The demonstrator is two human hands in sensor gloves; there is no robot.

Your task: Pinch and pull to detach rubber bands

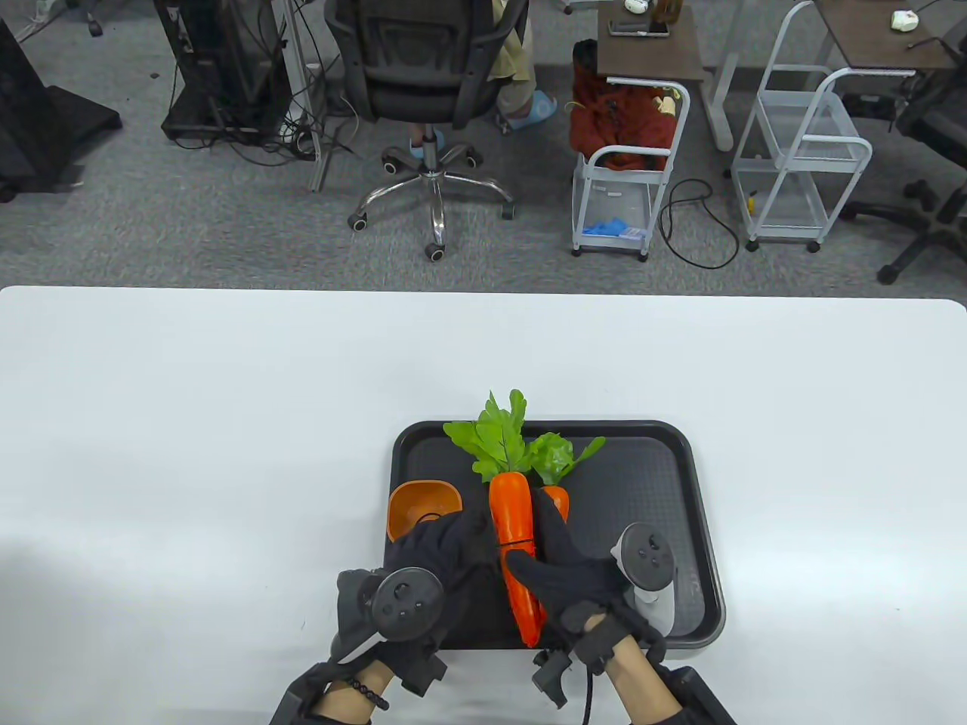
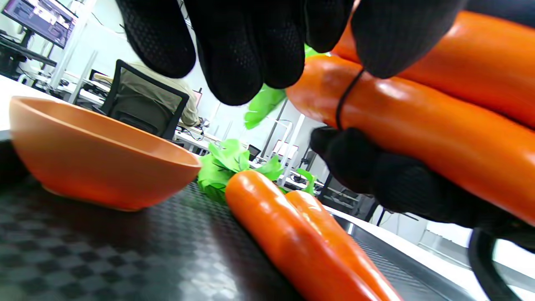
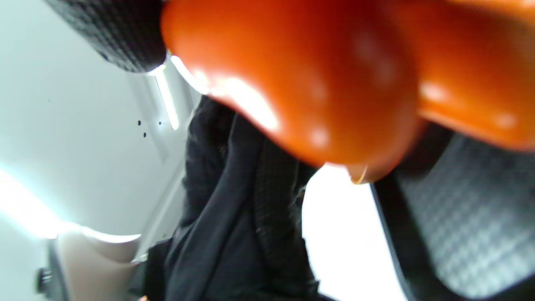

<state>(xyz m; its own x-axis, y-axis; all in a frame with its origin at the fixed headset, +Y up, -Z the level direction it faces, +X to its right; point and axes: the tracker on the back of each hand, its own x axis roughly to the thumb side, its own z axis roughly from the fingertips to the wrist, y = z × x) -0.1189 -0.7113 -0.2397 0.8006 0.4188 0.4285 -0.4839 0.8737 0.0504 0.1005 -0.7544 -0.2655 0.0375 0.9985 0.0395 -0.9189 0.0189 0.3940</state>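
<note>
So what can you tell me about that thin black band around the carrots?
The rubber band is a thin black loop, stretched tight around the glossy orange carrots held above the tray. It crosses them partway along their length. Gloved fingers of both hands, left hand and right hand, meet at the band; which fingers pinch it is unclear.

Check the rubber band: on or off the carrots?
On. The black rubber band loops the held carrots; left hand and right hand grip them.
</note>
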